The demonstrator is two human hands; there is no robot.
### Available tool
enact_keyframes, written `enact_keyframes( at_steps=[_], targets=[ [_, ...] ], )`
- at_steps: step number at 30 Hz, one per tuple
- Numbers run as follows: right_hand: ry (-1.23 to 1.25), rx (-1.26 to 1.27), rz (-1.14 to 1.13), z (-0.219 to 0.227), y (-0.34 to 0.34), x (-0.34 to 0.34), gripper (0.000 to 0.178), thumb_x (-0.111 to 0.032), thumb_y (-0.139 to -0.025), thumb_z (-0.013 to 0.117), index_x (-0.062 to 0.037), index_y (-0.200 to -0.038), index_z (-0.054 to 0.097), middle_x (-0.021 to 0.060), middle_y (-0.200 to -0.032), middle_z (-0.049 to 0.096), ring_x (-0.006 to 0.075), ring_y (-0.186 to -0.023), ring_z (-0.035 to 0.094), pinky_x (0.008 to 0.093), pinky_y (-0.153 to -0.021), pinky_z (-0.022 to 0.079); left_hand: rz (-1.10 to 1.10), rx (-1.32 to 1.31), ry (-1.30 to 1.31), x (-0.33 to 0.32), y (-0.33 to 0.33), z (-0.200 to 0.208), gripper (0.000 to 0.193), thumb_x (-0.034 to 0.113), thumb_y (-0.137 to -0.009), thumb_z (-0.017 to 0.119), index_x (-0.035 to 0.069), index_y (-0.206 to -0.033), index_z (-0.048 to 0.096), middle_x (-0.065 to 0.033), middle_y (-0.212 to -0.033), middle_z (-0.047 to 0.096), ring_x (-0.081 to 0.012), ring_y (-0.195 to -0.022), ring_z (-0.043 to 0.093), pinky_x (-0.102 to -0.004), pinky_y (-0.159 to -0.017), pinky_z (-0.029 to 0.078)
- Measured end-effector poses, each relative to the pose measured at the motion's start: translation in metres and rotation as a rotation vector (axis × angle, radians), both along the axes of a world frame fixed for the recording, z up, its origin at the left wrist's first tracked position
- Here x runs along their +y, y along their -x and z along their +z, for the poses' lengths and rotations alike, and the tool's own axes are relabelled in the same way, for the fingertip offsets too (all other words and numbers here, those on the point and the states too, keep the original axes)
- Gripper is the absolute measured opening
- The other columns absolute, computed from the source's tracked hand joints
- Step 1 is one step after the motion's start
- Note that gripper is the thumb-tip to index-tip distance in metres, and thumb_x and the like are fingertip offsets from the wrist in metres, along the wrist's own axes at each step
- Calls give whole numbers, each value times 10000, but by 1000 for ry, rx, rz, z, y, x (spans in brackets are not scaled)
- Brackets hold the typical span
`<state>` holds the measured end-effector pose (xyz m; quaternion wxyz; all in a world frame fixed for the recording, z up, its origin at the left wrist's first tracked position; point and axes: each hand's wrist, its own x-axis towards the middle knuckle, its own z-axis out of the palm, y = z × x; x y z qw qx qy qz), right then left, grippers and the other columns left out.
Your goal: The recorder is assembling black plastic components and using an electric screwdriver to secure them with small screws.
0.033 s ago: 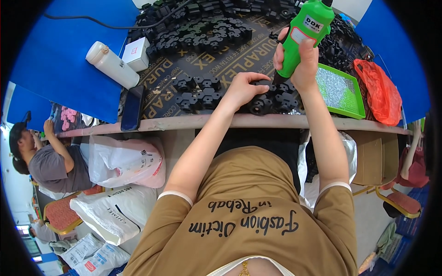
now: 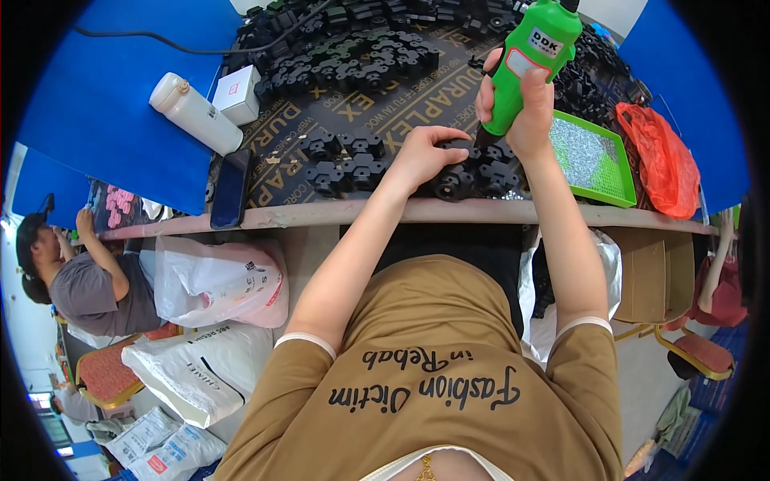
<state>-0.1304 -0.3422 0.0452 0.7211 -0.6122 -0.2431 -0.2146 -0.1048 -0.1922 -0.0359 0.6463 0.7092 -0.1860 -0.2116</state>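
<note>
Four black parts (image 2: 362, 171) sit left of the left hand (image 2: 420, 163), which grips one more black part (image 2: 457, 145), while the right hand (image 2: 531, 120) clasps one green power screwdriver (image 2: 507, 98).

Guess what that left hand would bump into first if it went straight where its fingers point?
Probably the black parts right in front of it; the left hand seems to be holding one. Next might be the green power tool's dark tip, but depth is hard to judge here.
</note>
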Motion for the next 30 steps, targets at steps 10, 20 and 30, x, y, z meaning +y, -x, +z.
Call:
enact_keyframes(
  at_steps=[10, 20, 30],
  targets=[
    [-10, 68, 59, -2, 1, 2, 749, -733, -772, 537, -12, -969, 478, 63, -586, 500, 145, -463, 481, 270, -462, 405, 77, 53, 26, 0, 2, 4, 229, 9, -746, 698, 18, -974, 710, -36, -794, 677, -88, -715, 602, -236, -695, 483],
    [13, -73, -136, 25, 3, 4, 759, -675, -868, 438, 33, -1138, 478, 72, -613, 505, 155, -491, 498, 274, -478, 410, 50, -9, 26, 0, 2, -6, 243, 14, -794, 674, 19, -1037, 687, -27, -862, 671, -77, -752, 602, -218, -708, 485],
    [-50, 49, -159, 39, 55, -23, 746, -677, -844, 488, 13, -1126, 468, 74, -648, 498, 158, -528, 490, 276, -505, 401, 106, -549, -185, 7, 12, 15, 294, 158, -843, 655, 32, -1109, 644, -123, -1062, 659, -215, -988, 612, -299, -873, 464]
  ],
)
